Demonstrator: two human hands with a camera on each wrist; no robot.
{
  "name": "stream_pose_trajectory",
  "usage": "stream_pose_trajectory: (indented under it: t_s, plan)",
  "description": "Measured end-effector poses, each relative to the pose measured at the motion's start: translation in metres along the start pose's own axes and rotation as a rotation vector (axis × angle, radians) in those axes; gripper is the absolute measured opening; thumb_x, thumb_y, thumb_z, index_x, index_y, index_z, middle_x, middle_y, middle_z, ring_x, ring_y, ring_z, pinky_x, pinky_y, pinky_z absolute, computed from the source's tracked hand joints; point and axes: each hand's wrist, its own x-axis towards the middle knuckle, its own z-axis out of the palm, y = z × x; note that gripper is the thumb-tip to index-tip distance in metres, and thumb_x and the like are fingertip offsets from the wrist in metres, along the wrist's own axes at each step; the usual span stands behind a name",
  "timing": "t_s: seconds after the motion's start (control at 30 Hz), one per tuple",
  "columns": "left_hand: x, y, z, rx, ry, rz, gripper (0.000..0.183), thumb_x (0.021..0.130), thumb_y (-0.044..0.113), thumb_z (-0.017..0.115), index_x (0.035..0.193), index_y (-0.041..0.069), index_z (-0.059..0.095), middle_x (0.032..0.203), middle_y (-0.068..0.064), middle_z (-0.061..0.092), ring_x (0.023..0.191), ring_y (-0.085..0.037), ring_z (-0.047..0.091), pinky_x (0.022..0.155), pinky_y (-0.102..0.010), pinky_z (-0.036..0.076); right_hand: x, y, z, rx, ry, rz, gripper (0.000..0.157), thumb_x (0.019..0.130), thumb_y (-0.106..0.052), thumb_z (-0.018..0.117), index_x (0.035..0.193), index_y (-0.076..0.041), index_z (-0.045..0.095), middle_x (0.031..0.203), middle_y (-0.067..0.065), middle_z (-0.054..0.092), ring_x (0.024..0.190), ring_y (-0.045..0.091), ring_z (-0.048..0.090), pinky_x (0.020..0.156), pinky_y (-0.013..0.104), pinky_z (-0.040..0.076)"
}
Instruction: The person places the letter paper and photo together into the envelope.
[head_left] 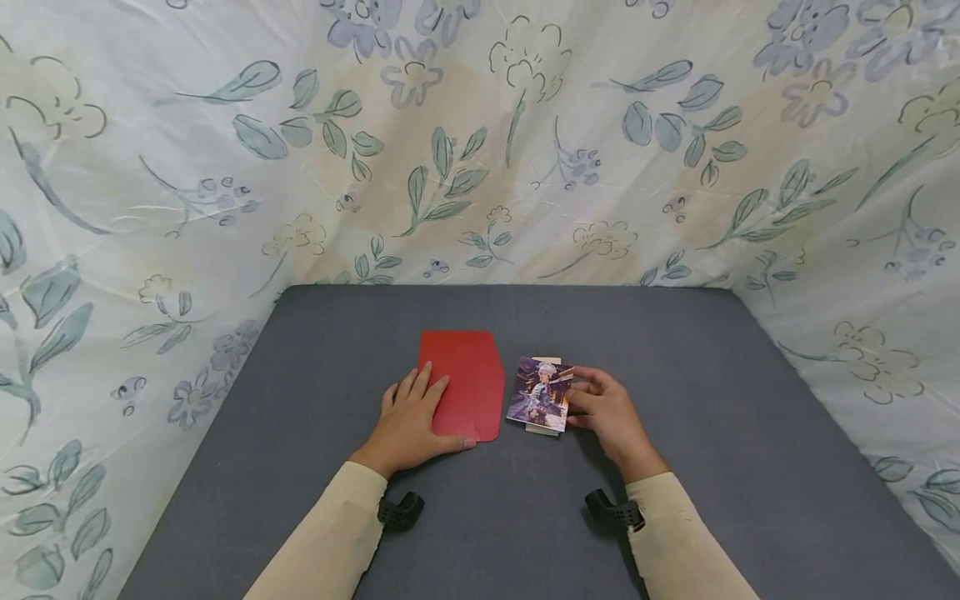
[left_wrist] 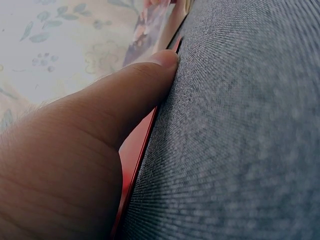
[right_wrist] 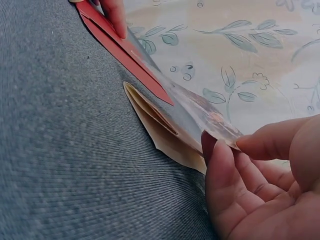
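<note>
A red envelope [head_left: 468, 375] lies flat on the grey table, its flap side toward the right. My left hand [head_left: 416, 417] rests on its left part with fingers spread, and the thumb [left_wrist: 155, 67] lies along the near edge. To the right of the envelope, my right hand [head_left: 603, 408] pinches a glossy photo [head_left: 536, 392] by its right edge between thumb and fingers. The right wrist view shows the photo [right_wrist: 212, 112] tilted, its gripped edge raised. Beneath it, a folded cream paper [right_wrist: 162, 140] sits on the table, mostly hidden by the photo in the head view.
The grey table [head_left: 510, 525] has a far edge that meets a hanging floral cloth [head_left: 480, 167], which also closes off both sides. Black wrist straps with mounts sit on the left wrist [head_left: 401, 511] and the right wrist [head_left: 615, 510], over cream sleeves.
</note>
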Motion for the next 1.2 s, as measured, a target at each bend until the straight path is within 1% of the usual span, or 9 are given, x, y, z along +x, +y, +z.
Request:
stream_pose_trajectory:
  t_s: [0.13, 0.2, 0.37, 0.47, 0.67, 0.8, 0.97, 1.1, 1.2]
  plan:
    - [-0.001, -0.001, 0.001, 0.001, -0.004, 0.006, 0.115, 0.082, 0.072, 0.080, 0.170, 0.012, 0.039, 0.179, -0.018, 0.018, 0.161, -0.045, 0.015, 0.124, -0.070, 0.014, -0.001, 0.000, 0.002, -0.003, -0.002, -0.011, 0.046, 0.108, -0.003, 0.066, 0.151, 0.005, 0.053, 0.123, 0.021, 0.067, 0.091, 0.019, 0.071, 0.068, 0.030, 0.060]
    - [-0.001, -0.001, 0.001, 0.002, -0.009, 0.012, 0.115, 0.082, 0.072, 0.079, 0.171, 0.012, 0.039, 0.179, -0.018, 0.017, 0.161, -0.045, 0.015, 0.123, -0.070, 0.014, -0.002, 0.001, 0.003, -0.008, 0.003, -0.019, 0.041, 0.109, -0.004, 0.066, 0.148, 0.004, 0.056, 0.119, 0.020, 0.067, 0.087, 0.019, 0.070, 0.065, 0.030, 0.059]
    - [-0.001, 0.000, 0.002, 0.003, -0.012, 0.023, 0.115, 0.082, 0.073, 0.080, 0.171, 0.013, 0.039, 0.179, -0.017, 0.018, 0.161, -0.044, 0.016, 0.123, -0.070, 0.014, -0.003, 0.001, 0.008, -0.027, 0.009, -0.039, 0.036, 0.108, -0.006, 0.067, 0.142, 0.003, 0.062, 0.112, 0.017, 0.069, 0.078, 0.018, 0.066, 0.059, 0.029, 0.056]
    - [-0.001, 0.001, 0.003, 0.009, -0.007, 0.028, 0.115, 0.081, 0.073, 0.080, 0.170, 0.013, 0.039, 0.179, -0.018, 0.019, 0.161, -0.044, 0.017, 0.123, -0.071, 0.015, -0.003, 0.002, 0.011, -0.039, 0.017, -0.044, 0.036, 0.107, -0.006, 0.068, 0.142, 0.003, 0.062, 0.112, 0.017, 0.070, 0.078, 0.019, 0.066, 0.059, 0.029, 0.056]
    - [0.000, 0.003, 0.006, 0.009, -0.008, 0.044, 0.115, 0.081, 0.075, 0.079, 0.170, 0.013, 0.039, 0.179, -0.017, 0.019, 0.160, -0.045, 0.017, 0.122, -0.071, 0.017, -0.004, 0.002, 0.015, -0.064, 0.026, -0.052, 0.039, 0.108, -0.005, 0.067, 0.146, 0.002, 0.061, 0.118, 0.022, 0.070, 0.086, 0.021, 0.069, 0.063, 0.032, 0.059]
    - [-0.001, 0.005, 0.006, 0.004, -0.007, 0.051, 0.115, 0.081, 0.074, 0.079, 0.170, 0.014, 0.041, 0.179, -0.017, 0.020, 0.160, -0.045, 0.017, 0.122, -0.070, 0.017, -0.004, 0.003, 0.018, -0.061, 0.011, -0.054, 0.041, 0.107, -0.003, 0.067, 0.147, 0.003, 0.061, 0.124, 0.025, 0.069, 0.089, 0.021, 0.070, 0.066, 0.033, 0.061]
    - [-0.001, 0.007, 0.005, 0.004, -0.012, 0.049, 0.113, 0.081, 0.073, 0.080, 0.170, 0.013, 0.041, 0.179, -0.017, 0.020, 0.160, -0.045, 0.017, 0.123, -0.071, 0.017, -0.007, 0.002, 0.022, -0.087, -0.033, -0.067, 0.046, 0.104, -0.001, 0.070, 0.148, 0.005, 0.060, 0.130, 0.027, 0.069, 0.092, 0.022, 0.071, 0.069, 0.033, 0.061]
    - [0.000, 0.008, 0.005, 0.013, -0.017, 0.043, 0.113, 0.081, 0.073, 0.080, 0.170, 0.014, 0.041, 0.179, -0.016, 0.019, 0.160, -0.045, 0.016, 0.123, -0.071, 0.016, -0.009, 0.001, 0.027, -0.090, -0.076, -0.072, 0.047, 0.103, 0.003, 0.070, 0.148, 0.006, 0.058, 0.126, 0.027, 0.068, 0.092, 0.024, 0.070, 0.069, 0.032, 0.061]
    - [0.000, 0.008, 0.004, 0.016, -0.017, 0.044, 0.114, 0.082, 0.075, 0.079, 0.170, 0.014, 0.041, 0.179, -0.016, 0.019, 0.161, -0.045, 0.016, 0.123, -0.070, 0.015, -0.009, 0.003, 0.030, -0.081, -0.078, -0.081, 0.047, 0.101, 0.006, 0.070, 0.147, 0.007, 0.058, 0.122, 0.027, 0.068, 0.088, 0.023, 0.070, 0.067, 0.031, 0.061]
